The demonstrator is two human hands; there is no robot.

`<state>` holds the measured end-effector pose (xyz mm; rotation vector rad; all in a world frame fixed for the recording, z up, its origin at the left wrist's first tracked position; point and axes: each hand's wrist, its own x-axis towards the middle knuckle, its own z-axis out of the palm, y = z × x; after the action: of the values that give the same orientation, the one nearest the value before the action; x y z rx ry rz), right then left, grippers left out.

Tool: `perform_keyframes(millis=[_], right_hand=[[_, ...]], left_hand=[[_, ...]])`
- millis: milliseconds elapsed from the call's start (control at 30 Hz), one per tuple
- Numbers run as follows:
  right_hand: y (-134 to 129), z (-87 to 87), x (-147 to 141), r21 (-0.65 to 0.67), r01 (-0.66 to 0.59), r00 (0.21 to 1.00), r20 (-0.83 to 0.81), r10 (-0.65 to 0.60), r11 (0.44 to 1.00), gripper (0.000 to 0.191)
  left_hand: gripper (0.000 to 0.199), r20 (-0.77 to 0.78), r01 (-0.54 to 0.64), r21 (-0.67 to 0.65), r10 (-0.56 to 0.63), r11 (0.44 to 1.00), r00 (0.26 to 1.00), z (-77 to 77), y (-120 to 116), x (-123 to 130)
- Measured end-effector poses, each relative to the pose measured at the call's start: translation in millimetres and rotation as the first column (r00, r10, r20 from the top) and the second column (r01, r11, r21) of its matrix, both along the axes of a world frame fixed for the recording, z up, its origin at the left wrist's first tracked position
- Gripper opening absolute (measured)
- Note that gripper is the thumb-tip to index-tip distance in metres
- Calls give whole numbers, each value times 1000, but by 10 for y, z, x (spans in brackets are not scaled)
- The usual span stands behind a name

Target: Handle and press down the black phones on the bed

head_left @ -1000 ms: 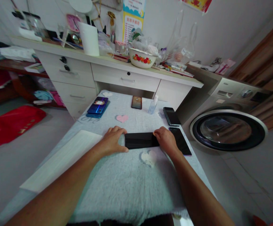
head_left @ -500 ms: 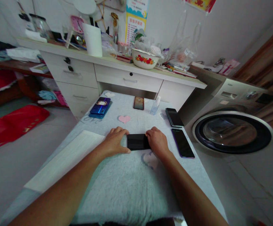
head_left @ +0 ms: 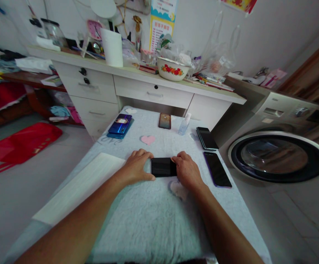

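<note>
Black phone (head_left: 162, 167) lying flat at centre of frame on cloth-covered bench (head_left: 148, 220); left hand (head_left: 138, 167) at its left end, grip opened to phone's width, thumb and forefinger holding corners; right hand (head_left: 187, 171) over right end, grip curled (cannot tell whether anything sits under fingers); purple-edged phone (head_left: 217, 169) right of centre, near right hand; clear spray bottle (head_left: 184, 124) above centre; white sheet (head_left: 79, 186) lower left; blue phone (head_left: 118, 126) farther up, left of centre
</note>
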<state>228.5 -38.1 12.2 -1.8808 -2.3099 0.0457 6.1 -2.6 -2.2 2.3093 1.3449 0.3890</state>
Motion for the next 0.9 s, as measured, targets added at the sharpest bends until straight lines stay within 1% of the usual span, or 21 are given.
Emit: perform_keyframes(millis=[100, 200, 400, 567, 700, 900], right_hand=[[15, -16, -38, 14, 16, 1000, 19, -16, 1000, 28], [39, -10, -135, 15, 4, 998, 57, -5, 1000, 27], [68, 63, -364, -18, -111, 989, 98, 112, 994, 30], [82, 54, -483, -17, -193, 980, 43, 193, 981, 30], [105, 18, -518, -29, -222, 975, -7, 222, 975, 29], [130, 6, -523, -21, -254, 965, -75, 252, 967, 31]], left_hand=[[67, 1, -7, 4, 7, 1000, 1000, 4, 0, 5], [66, -2, -4, 7, 4, 1000, 1000, 15, 0, 10], [67, 2, -6, 14, 6, 1000, 1000, 13, -3, 15], [72, 21, -33, 15, 33, 999, 999, -26, -1, 19], [75, 26, -50, 17, 49, 999, 998, -39, 0, 21], [84, 10, -78, 3, 78, 997, 997, -19, -4, 29]])
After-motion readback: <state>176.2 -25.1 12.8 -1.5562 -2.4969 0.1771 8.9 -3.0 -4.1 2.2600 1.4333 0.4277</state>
